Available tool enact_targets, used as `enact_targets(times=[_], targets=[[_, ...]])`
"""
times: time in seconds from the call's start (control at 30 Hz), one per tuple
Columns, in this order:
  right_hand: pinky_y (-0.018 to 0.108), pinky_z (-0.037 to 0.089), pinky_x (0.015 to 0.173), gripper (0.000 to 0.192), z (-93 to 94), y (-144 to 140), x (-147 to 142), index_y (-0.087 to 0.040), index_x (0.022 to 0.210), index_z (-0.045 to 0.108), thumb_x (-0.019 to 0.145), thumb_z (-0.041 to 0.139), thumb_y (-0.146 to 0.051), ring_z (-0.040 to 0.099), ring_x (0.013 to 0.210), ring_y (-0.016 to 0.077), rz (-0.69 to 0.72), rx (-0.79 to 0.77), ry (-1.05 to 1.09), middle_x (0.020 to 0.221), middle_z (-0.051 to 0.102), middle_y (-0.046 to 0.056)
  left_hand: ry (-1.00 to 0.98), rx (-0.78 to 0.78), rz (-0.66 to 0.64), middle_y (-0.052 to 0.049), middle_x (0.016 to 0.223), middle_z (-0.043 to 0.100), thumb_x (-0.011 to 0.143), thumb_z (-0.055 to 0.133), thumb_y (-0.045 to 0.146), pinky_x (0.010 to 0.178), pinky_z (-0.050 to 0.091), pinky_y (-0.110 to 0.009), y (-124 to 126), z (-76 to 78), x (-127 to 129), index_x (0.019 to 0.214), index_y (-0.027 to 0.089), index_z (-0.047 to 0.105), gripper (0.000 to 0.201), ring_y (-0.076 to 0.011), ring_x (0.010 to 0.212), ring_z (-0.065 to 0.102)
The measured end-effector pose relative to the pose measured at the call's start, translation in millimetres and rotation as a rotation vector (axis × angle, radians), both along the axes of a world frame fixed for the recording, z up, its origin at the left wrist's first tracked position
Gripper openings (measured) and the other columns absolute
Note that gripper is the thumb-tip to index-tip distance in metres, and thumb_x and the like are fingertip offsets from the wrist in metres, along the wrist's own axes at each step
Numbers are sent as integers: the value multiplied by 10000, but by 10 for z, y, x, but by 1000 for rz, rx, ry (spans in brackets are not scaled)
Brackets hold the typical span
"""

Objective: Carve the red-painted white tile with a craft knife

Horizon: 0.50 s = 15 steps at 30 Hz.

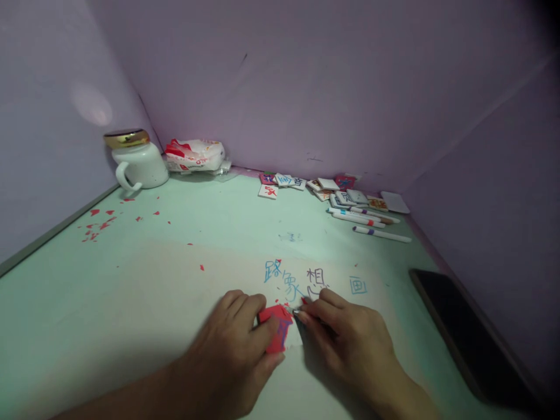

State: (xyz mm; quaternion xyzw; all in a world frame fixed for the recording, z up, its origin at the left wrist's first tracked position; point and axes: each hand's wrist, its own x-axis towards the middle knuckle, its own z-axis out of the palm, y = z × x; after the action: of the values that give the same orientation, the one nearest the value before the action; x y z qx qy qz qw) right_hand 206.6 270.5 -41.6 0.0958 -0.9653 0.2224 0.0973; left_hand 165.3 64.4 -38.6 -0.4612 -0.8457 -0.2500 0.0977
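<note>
My left hand [238, 338] is closed on a small red square tile [275, 329] with purple strokes on it, holding it down on the table between thumb and fingers. My right hand [350, 332] pinches a small metal-tipped tool [296, 312], whose tip is at the tile's right edge; most of it is hidden by the fingers, so its exact kind does not show. Tiny red scraps lie around the tile. Just beyond the hands, blue and dark Chinese characters [284, 280] are written on the pale surface.
A white mug [146, 166] with a gold lid and a red-and-white packet [196, 156] stand at the back left. Several character tiles [284, 181] and marker pens [380, 234] lie at the back right. More red scraps [105, 224] are at left, a phone [468, 332] at right.
</note>
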Motion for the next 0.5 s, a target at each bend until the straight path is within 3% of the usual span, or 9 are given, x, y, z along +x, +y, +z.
enact_targets(times=[0.23, 0.5], targets=[[277, 249, 491, 294, 109, 23, -59, -216, 739, 640, 925, 421, -279, 514, 491, 106, 62, 70, -106, 662, 585, -14, -39, 2, -13, -98, 863, 533, 835, 534, 147, 653, 458, -411, -11, -2, -2, 929, 155, 592, 110, -221, 742, 443], [295, 241, 516, 282, 149, 90, -78, -212, 843, 673, 938, 409, -247, 488, 521, 115, 156, 79, -141, 664, 581, -12, -20, 0, -9, -75, 842, 551, 831, 569, 180, 698, 447, -423, -16, 27, -26, 916, 176, 606, 93, -208, 718, 477]])
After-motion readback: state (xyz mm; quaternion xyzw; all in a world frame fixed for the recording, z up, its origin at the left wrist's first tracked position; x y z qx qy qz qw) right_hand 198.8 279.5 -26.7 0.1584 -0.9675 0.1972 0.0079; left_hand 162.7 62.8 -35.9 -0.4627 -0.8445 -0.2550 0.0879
